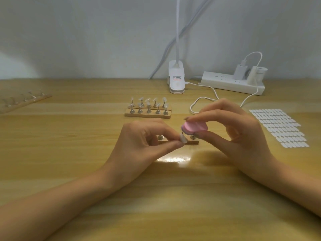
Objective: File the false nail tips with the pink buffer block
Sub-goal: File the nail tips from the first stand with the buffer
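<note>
My left hand (144, 136) pinches a clear false nail tip (235, 138) between thumb and fingers at the table's middle. My right hand (231, 126) grips the pink buffer block (192, 128), its edge right above the tip. Just behind the hands lies a wooden stand (192, 142) with metal pegs, partly hidden by my fingers. Further back, two wooden stands (147, 114) carry several nail tips on metal pegs.
Another wooden stand (24, 101) with bare metal pegs lies at the far left. A sheet of white adhesive tabs (279, 127) is at the right. A clip lamp (176, 79), a power strip (232, 83) and white cables (201, 100) sit along the back wall.
</note>
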A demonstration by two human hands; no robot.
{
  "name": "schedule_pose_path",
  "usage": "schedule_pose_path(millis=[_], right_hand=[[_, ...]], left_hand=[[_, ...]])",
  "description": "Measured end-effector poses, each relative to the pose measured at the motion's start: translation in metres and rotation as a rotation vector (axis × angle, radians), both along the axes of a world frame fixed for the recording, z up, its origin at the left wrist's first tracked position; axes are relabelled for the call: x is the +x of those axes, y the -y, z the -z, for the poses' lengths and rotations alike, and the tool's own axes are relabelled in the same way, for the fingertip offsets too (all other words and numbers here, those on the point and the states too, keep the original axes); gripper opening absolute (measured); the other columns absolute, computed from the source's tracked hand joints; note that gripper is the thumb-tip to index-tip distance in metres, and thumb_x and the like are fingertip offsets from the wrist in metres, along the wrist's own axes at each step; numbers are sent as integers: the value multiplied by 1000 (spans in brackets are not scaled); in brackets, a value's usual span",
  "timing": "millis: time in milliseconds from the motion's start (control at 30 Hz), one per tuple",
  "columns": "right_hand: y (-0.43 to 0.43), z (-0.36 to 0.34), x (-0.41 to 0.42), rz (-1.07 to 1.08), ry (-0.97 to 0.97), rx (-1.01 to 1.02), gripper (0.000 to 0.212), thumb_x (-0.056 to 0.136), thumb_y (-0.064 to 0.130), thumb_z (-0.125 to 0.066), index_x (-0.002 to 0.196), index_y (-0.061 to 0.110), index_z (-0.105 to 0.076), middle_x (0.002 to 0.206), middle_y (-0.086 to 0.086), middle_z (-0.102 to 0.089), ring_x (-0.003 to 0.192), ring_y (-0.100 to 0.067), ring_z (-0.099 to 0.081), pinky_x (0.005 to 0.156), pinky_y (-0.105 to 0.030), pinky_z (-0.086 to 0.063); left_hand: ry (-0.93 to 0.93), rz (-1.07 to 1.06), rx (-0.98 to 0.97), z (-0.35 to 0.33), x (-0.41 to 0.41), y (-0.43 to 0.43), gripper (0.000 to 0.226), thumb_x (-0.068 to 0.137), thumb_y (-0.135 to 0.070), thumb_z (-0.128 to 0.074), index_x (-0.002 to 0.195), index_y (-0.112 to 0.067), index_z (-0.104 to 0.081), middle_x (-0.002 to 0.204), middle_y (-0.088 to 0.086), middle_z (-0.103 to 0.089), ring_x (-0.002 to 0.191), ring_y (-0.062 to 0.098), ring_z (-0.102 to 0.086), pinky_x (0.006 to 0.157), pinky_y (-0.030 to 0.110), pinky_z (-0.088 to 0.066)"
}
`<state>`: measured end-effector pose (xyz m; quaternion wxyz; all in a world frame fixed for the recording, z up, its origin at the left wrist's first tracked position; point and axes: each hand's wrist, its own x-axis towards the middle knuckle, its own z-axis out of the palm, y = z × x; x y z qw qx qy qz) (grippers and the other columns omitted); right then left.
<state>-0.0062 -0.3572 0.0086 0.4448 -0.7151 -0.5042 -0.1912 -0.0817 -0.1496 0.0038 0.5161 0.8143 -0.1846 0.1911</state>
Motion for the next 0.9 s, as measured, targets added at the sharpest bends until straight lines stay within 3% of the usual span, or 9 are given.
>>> schedule_pose_path(millis=[100, 200, 333, 433, 567, 667, 900], right_hand=[[-2, 1, -3, -23, 3, -13, 21, 89, 23, -70, 110, 21, -69, 100, -2, -62, 96, -17, -63, 85, -32, -52], [-1, 0, -2, 28, 5, 0, 21, 88, 19, -71, 109, 16, -70, 94, -9, -64, 92, -22, -64, 80, -40, -53], [-2, 0, -5, -14, 24, 10, 21, 88, 22, -71, 109, 19, -70, 94, -6, -63, 91, -20, -64, 79, -37, -53], [-1, 0, -5, 12, 25, 16, 22, 88, 22, -70, 110, 18, -69, 94, -9, -63, 91, -22, -64, 78, -40, -53], [-1, -1, -4, -8, 41, 15, 23, 88, 20, -71, 111, 19, -68, 95, -6, -62, 92, -18, -64, 80, -35, -53], [-2, -1, -6, -7, 26, 29, 23, 88, 19, -71, 111, 18, -68, 95, -7, -62, 91, -21, -64, 78, -39, -53], [-3, 0, -6, -15, 4, 24, 21, 89, 21, -71, 110, 20, -68, 96, -6, -63, 92, -17, -64, 78, -37, -54]], left_hand=[[45, 9, 23, 1, 0, 0, 10, 81, -25, -76, 88, -19, -80, 74, -13, -67, 48, -1, -41, 51, 8, -30], [56, 7, 38, 3, 1, -1, 6, 83, -25, -77, 89, -25, -80, 79, -13, -69, 51, 0, -41, 52, 9, -31], [124, -26, 159, 4, 0, 0, 7, 85, -21, -74, 90, -20, -81, 82, -15, -68, 53, 4, -42, 55, 6, -30], [122, -23, 132, 4, 1, -1, 9, 87, -18, -73, 90, -17, -81, 81, -9, -70, 54, 1, -41, 55, 5, -28], [163, -35, 165, 4, 0, 0, 10, 89, -18, -71, 93, -17, -80, 82, -10, -69, 56, 0, -44, 56, 3, -29], [149, -38, 138, 4, 0, 0, 10, 89, -19, -73, 89, -15, -81, 80, -8, -69, 53, 1, -40, 54, 6, -28], [139, -28, 126, 2, -2, 0, 7, 89, -28, -73, 87, -26, -79, 78, -10, -68, 51, 2, -34, 52, 9, -26]])
